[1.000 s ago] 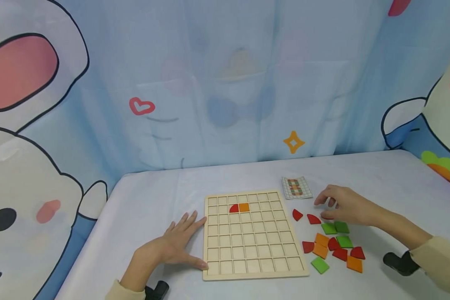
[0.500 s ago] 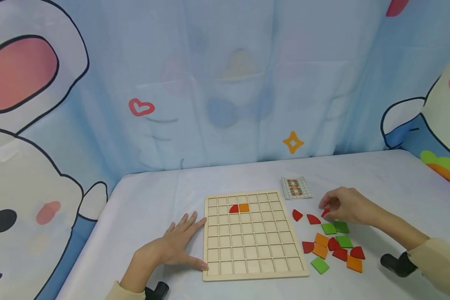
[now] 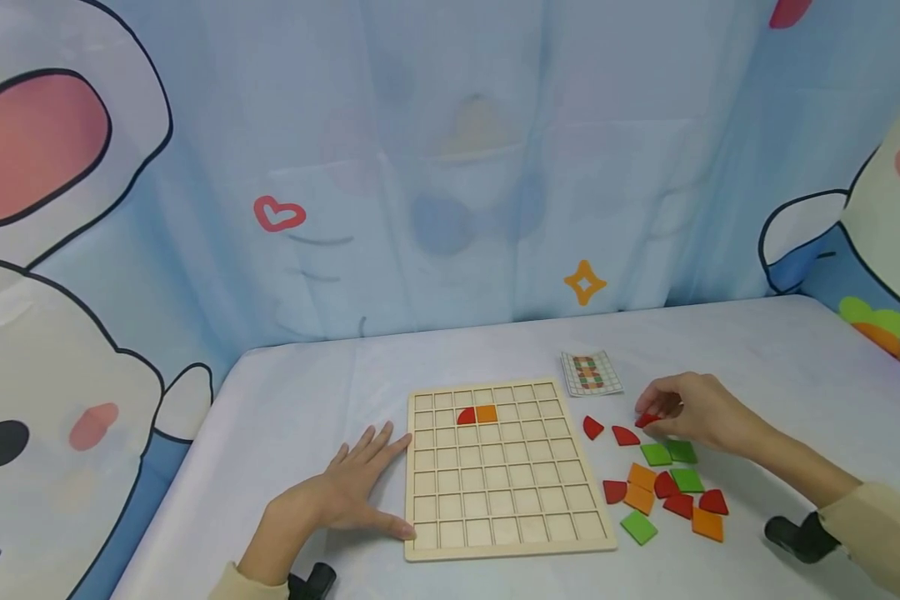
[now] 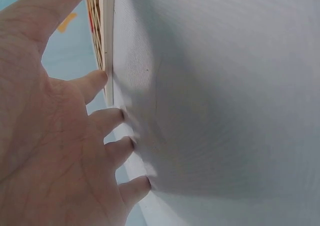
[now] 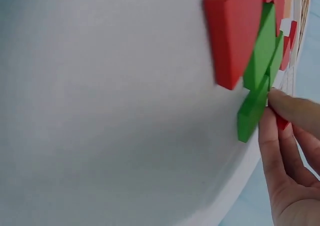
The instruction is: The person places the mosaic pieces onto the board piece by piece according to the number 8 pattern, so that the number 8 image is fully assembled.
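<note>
Watching lower right, I saw the right hand (image 3: 696, 408) pinch a red tile (image 3: 647, 419), cloth (image 3: 780, 358) stretching beyond. The splayed left hand (image 3: 345, 490) touched the wooden board's edge (image 3: 410, 487).

"Where could a hand pass?"
"Along the desk's (image 3: 330, 379) far edge, behind the board (image 3: 497, 477) and card (image 3: 592, 373)."
"Between the board and the right hand (image 3: 696, 410)?"
"Two red tiles (image 3: 626, 436) intervene; toward the desk's left edge, the left hand (image 3: 345, 487) blocks."

Pale wooden gridded board (image 3: 498, 477): unpainted, matt. Red quarter-round tiles (image 3: 626, 436), green square tiles (image 3: 639, 527), orange square tiles (image 3: 708, 525): smooth, opaque. White cloth table cover (image 3: 330, 367): matt, finely textured. Blue printed cloth curtain (image 3: 457, 75): slight sheen.
</note>
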The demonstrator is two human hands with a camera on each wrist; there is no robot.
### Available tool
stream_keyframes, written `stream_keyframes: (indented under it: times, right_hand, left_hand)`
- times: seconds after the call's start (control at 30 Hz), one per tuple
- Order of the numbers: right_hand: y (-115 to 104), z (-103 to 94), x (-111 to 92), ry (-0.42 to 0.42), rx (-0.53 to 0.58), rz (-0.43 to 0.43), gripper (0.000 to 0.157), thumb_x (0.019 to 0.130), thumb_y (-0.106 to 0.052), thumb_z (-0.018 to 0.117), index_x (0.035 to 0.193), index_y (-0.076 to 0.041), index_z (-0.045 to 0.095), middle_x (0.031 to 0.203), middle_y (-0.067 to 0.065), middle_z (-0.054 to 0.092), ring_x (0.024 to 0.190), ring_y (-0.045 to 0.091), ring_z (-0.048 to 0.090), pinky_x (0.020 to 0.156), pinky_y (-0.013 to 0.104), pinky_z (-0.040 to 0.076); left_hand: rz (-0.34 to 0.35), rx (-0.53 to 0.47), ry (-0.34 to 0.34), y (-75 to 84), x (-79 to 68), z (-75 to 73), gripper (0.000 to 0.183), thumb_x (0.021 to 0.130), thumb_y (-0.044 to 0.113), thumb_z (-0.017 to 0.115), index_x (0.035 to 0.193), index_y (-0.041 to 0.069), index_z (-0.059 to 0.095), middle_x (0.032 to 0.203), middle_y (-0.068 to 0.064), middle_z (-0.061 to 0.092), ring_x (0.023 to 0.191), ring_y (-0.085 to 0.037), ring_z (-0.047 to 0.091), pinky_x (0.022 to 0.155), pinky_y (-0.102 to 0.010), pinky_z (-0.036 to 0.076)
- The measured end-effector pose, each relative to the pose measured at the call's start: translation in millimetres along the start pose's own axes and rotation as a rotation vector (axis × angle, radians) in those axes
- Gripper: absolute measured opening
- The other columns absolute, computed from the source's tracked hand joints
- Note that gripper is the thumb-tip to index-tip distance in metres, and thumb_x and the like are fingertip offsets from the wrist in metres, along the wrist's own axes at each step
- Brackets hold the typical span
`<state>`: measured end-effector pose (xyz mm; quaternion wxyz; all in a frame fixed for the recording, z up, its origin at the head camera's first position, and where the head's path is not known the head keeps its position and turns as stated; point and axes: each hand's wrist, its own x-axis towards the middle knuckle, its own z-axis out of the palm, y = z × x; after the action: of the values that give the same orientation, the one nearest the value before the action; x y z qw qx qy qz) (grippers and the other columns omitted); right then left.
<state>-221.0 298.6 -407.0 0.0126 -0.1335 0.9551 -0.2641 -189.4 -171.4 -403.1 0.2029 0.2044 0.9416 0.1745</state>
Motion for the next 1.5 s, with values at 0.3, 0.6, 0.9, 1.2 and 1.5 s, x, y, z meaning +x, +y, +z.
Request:
stream_keyframes:
  times: [0.3, 0.6, 0.9, 1.2, 1.5]
  right_hand:
    - [1, 2.0, -1, 0.066, 0.016, -0.056, 0.014, 0.081, 0.001, 0.087, 0.088, -0.006, 0.078, 0.080, -0.004, 0.068, 0.076, 0.015, 0.059, 0.065, 0.018, 0.055]
    - [-7, 7.8, -1, 0.141, 0.023, -0.093, 0.012, 0.080, -0.003, 0.089, 0.085, -0.010, 0.082, 0.087, -0.002, 0.066, 0.084, 0.019, 0.062, 0.068, 0.015, 0.056]
    - [-16, 6.1, -2, 0.073, 0.054, -0.068, 0.009, 0.084, -0.004, 0.086, 0.090, -0.007, 0.081, 0.087, -0.002, 0.073, 0.081, 0.017, 0.066, 0.071, 0.015, 0.057]
    - [-18, 7.0, -1, 0.021, 0.066, -0.097, 0.010, 0.084, -0.005, 0.087, 0.092, -0.008, 0.083, 0.086, -0.006, 0.073, 0.079, 0.013, 0.065, 0.071, 0.016, 0.058]
    - [-21, 5.4, 2, 0.013, 0.068, -0.158, 0.013, 0.082, -0.006, 0.088, 0.094, -0.010, 0.083, 0.087, -0.007, 0.070, 0.078, 0.011, 0.060, 0.069, 0.017, 0.057]
  left_hand:
    - [-0.012, 0.003, 0.003, 1.1, 0.0, -1.0, 0.118, 0.075, 0.057, 0.090, 0.168, 0.019, 0.026, 0.175, -0.012, 0.012, 0.162, -0.035, 0.007, 0.129, -0.060, 0.011]
    - [0.002, -0.006, 0.006, -1.1, -0.3, 1.2, 0.117, 0.076, 0.059, 0.089, 0.167, 0.019, 0.027, 0.175, -0.012, 0.011, 0.162, -0.034, 0.006, 0.129, -0.059, 0.010]
    - [0.014, -0.015, 0.006, -1.4, -1.1, 0.6, 0.116, 0.077, 0.058, 0.088, 0.168, 0.020, 0.027, 0.176, -0.012, 0.010, 0.162, -0.034, 0.006, 0.129, -0.060, 0.010]
    - [0.009, -0.008, 0.006, 0.0, 0.1, 0.1, 0.117, 0.076, 0.058, 0.089, 0.168, 0.020, 0.027, 0.176, -0.012, 0.011, 0.162, -0.034, 0.006, 0.129, -0.059, 0.010]
    - [0.004, -0.006, 0.003, -0.2, 0.3, 0.4, 0.117, 0.076, 0.059, 0.089, 0.168, 0.020, 0.027, 0.176, -0.012, 0.011, 0.162, -0.034, 0.006, 0.129, -0.059, 0.010]
